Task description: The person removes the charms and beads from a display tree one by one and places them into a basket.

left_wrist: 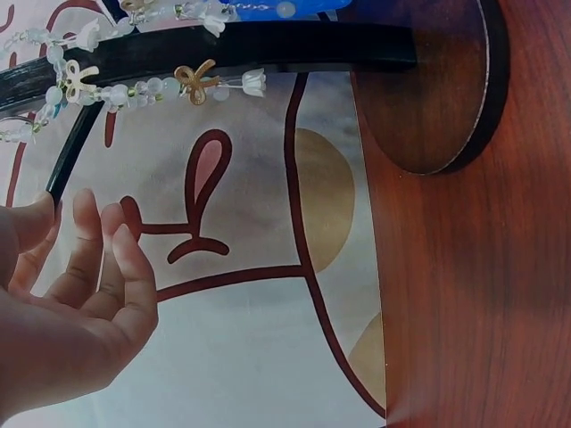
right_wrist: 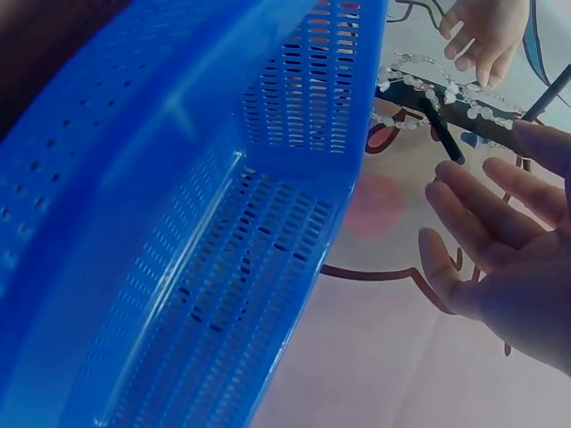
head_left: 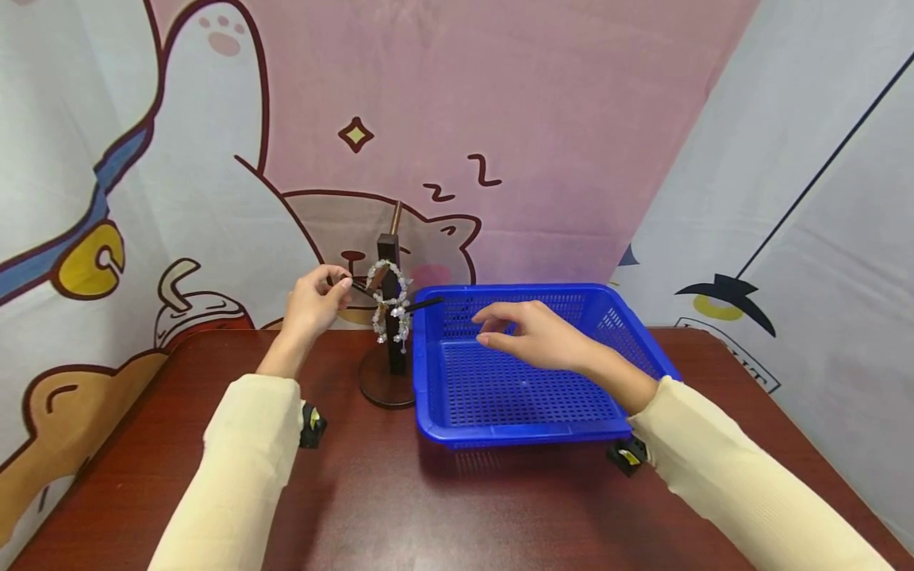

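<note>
A dark wooden jewelry stand [head_left: 397,357] rises from a round base, with thin pegs sticking out of its post. Beaded bracelets [head_left: 402,316] with clear beads, white flower charms and gold bows hang around the post and pegs. My left hand [head_left: 314,301] pinches the tip of the left black peg [left_wrist: 73,153] between thumb and forefinger, its other fingers loosely bent. Over the blue plastic basket [head_left: 514,434] hovers my right hand [head_left: 535,335], its fingers spread and relaxed, holding nothing. The right wrist view shows that hand [right_wrist: 508,223] near the end of another peg [right_wrist: 446,138].
The basket stands right of the stand, close against it, with perforated walls and floor. Both rest on a reddish-brown wooden table [head_left: 343,492]. Behind hangs a pink and white cartoon-printed cloth [head_left: 543,119].
</note>
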The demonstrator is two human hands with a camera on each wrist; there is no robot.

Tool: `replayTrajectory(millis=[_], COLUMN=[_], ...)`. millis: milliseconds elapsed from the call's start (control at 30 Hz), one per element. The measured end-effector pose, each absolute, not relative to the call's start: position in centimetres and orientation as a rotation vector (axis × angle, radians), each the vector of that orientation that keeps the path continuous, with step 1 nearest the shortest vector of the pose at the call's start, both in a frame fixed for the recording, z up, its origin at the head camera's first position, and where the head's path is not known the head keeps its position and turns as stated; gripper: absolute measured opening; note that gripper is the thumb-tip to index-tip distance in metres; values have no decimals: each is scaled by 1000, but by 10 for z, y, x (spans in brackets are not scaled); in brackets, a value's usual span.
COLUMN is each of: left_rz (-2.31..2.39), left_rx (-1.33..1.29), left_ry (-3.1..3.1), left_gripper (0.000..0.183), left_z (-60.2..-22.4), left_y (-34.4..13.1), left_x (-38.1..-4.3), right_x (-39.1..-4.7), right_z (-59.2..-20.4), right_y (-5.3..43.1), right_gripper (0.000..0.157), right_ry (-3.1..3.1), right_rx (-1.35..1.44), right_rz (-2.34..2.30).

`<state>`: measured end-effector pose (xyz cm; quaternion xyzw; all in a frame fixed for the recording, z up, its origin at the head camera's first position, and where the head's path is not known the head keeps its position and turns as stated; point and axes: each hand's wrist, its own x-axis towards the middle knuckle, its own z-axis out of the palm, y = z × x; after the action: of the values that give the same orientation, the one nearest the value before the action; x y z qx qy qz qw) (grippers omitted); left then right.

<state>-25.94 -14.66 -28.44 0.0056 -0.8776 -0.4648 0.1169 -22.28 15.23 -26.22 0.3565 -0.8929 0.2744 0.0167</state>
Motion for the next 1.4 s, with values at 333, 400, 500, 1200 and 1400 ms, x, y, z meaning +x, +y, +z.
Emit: replayTrajectory(millis=[333,400,500,1200,1400], left_rz=[-1343,-1336,-1343,-1363,-1347], left_rx=[22,19,19,38,32], left_ry=[-2574,-2572,-2568,-2579,-2568], left_gripper=[22,22,22,23,23], left_z=[-285,-286,-286,-287,-288], left_y=[-147,-147,-147,-147,-148], left_x=[-260,-260,-259,-260,-261], right_x=[-235,-236,-239,-257,-260], right_z=[-257,-255,-253,-247,-249], right_y=[131,126,120,85,78], right_gripper=[25,25,26,27,26], right_ry=[-2786,-2790,-2794,-2750,-2737], right_rx=[1076,1080,1092,1125,1103], right_rz=[904,914,922,929,962])
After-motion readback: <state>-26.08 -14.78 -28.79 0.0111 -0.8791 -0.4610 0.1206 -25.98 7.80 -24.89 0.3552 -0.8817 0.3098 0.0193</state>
